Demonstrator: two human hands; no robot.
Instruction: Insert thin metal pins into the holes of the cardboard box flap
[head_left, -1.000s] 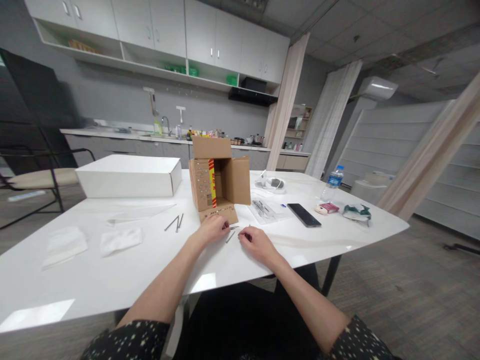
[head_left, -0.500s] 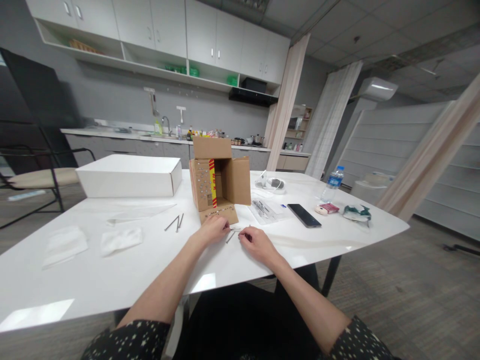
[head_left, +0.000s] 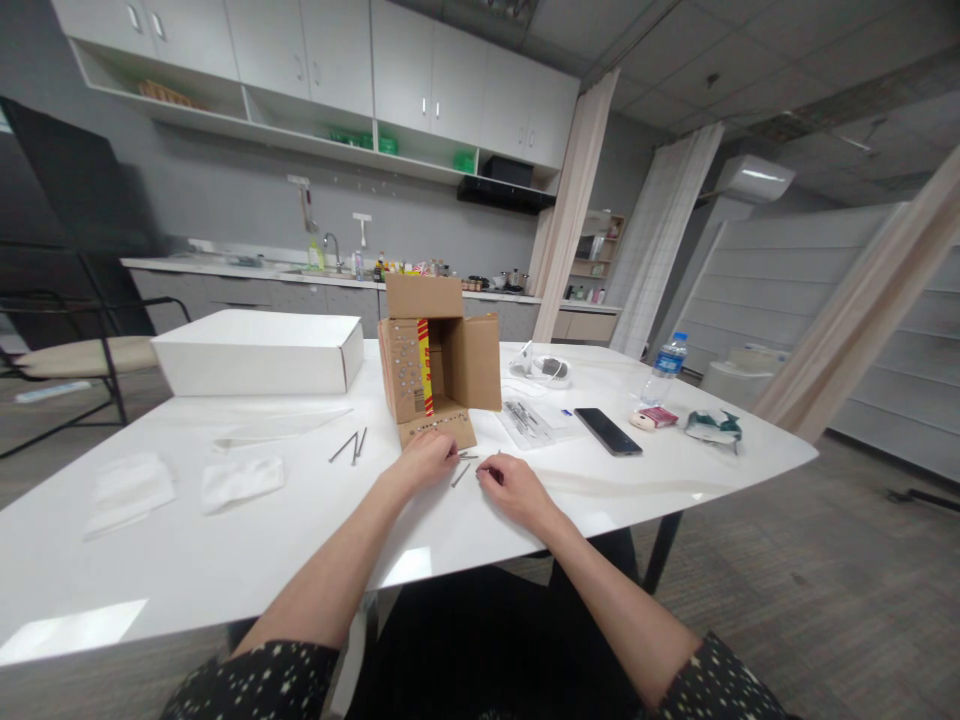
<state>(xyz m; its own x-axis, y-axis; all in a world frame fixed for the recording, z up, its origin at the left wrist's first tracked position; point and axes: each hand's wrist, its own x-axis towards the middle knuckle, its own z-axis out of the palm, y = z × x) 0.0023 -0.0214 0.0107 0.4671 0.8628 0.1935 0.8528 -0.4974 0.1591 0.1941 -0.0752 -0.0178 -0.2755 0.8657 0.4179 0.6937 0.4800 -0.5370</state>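
From afar I observe one slim metal rod (head_left: 460,475) on the table (head_left: 187,560) between the separated, curled left hand (head_left: 429,458) and right hand (head_left: 514,485), nearer the left, its axis slanting forward-right; grips I cannot tell.

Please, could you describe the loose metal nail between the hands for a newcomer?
Find the open cardboard box on the white table. In front of it, between the left hand and right hand, lies the thin metal nail. It slants alone, unlike the metal at the left fingers and the nail cluster left of the box.
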